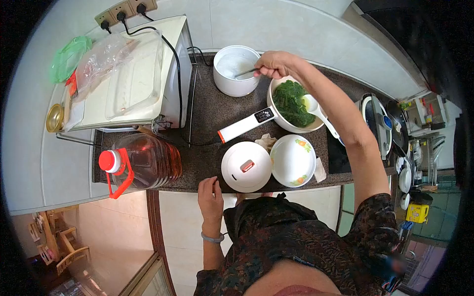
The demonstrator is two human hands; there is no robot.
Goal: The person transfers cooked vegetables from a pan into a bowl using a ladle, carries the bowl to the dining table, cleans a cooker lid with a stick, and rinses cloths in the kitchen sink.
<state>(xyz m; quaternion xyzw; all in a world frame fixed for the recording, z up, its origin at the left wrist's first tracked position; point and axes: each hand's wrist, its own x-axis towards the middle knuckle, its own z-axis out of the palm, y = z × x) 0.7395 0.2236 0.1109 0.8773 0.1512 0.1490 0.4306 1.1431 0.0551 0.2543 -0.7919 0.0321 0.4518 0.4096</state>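
Observation:
My right hand (274,64) is closed around the dark handle of a utensil, perhaps a spoon (247,73), whose lower end dips into a round white pot (237,89). Whitish contents show inside that pot. Under my right forearm stands a white electric pot with a long handle (247,124), holding cooked leafy greens (292,103) and a white ladle (323,116). My left hand (211,197) rests by the counter's front edge with loosely stretched fingers, holding nothing. Close to it lies a white lid with a red knob (237,178), beside a white plate with fruit patterns (291,165).
A large oil jug with a red cap (148,160) stands at the left front. Behind it is a white oven (138,64) topped with plastic bags and a clear tray. A cooker (377,123) sits on the right. A cloth (266,142) lies between lid and pots.

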